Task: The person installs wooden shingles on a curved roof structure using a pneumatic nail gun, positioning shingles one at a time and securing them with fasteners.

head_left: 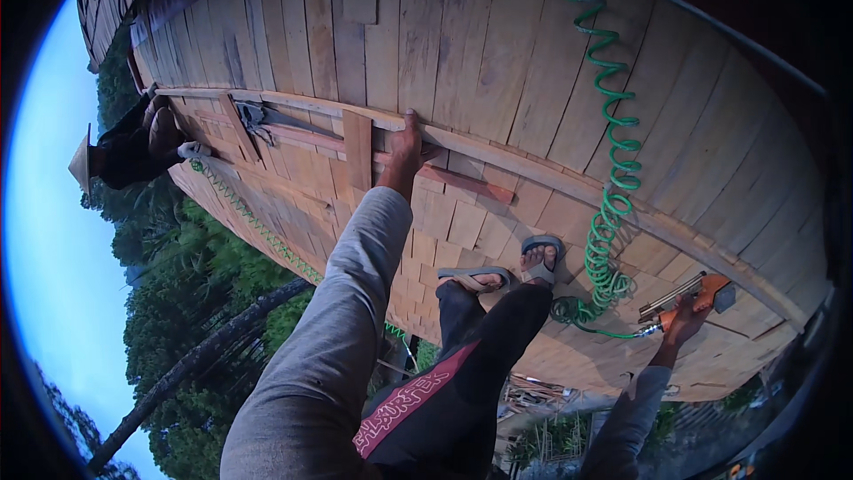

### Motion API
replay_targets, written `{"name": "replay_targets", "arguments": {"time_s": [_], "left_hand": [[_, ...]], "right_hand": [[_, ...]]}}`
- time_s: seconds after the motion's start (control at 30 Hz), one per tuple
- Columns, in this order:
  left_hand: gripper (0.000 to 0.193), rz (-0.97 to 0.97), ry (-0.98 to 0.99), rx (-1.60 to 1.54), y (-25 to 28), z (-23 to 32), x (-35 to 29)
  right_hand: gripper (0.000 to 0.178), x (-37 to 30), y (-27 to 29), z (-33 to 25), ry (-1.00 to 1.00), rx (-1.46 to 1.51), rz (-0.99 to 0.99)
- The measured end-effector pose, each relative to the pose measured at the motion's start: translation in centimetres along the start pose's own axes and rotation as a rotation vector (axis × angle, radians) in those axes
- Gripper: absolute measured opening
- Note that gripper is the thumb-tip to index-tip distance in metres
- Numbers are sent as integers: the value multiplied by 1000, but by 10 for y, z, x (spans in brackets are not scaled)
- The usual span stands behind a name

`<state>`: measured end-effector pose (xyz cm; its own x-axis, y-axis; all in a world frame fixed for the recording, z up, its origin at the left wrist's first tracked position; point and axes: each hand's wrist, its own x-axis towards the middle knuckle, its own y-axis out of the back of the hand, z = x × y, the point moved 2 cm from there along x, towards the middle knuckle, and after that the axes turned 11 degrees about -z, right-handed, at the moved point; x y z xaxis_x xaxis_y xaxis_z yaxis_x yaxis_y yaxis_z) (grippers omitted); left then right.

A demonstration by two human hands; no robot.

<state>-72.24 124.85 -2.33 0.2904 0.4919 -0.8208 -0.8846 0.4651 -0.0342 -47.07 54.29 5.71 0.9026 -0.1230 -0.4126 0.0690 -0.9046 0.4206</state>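
Note:
A long thin wooden batten (498,149) runs across the roof of wooden shingles (462,44). My left hand (407,156) is closed around its edge near the middle, beside a loose shingle (358,149). Low on the right, my right hand (684,322) grips an orange nail gun (710,292), whose nose is close to the batten's right-hand part. A coiled green air hose (613,204) joins the nail gun at its handle end. Just below the batten lies a reddish wooden strip (471,185).
At far left a person in a conical hat (133,156) crouches by the batten's other end. A handsaw (302,123) lies near a second loose shingle (240,129). Another green hose (253,222) trails along the roof edge, with trees beyond. My sandalled feet (539,258) stand on the shingles.

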Motion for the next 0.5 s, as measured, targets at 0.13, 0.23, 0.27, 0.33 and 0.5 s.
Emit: {"name": "replay_targets", "arguments": {"time_s": [0.13,0.23,0.27,0.33,0.5], "left_hand": [[81,-60,191,-4,-21,14,14],[81,-121,250,57,-9,3,21],[83,-229,283,55,-29,-14,26],[86,-127,319,75,-3,-16,28],[86,-38,290,91,36,9,50]], "right_hand": [[59,-44,25,-3,-8,-289,-13],[63,-93,13,-14,-21,-586,23],[65,-96,58,-12,162,-806,137],[76,-113,41,-15,173,-813,52],[93,-144,11,-16,-29,-872,-122]]}}
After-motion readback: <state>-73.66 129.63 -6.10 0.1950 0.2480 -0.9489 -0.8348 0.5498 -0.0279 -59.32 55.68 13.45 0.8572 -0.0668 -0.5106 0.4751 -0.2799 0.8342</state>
